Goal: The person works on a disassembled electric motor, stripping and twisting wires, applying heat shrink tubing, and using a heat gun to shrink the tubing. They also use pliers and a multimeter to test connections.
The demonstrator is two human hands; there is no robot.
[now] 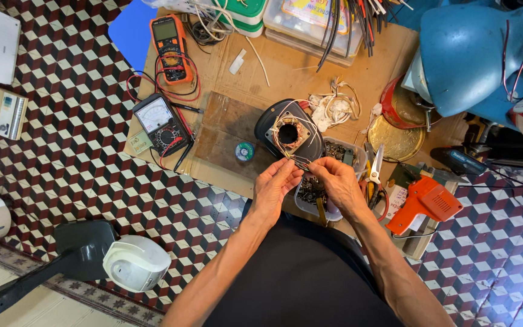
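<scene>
Pinching thin wire leads (301, 161) between them, the left hand (275, 184) and right hand (339, 184) meet fingertip to fingertip. Leads run up and slightly left, away from the person, to the motor stator (288, 133) in its dark housing (269, 124), just beyond both hands, marginally nearer the left.

This is a small repair workshop for electric devices, set on a patterned tile floor (92, 169). A cardboard sheet (286, 72) serves as bench, with 2 multimeters (171, 48), an orange soldering gun (425, 203), scissors (375, 169) and wire bundles (352, 24).
</scene>
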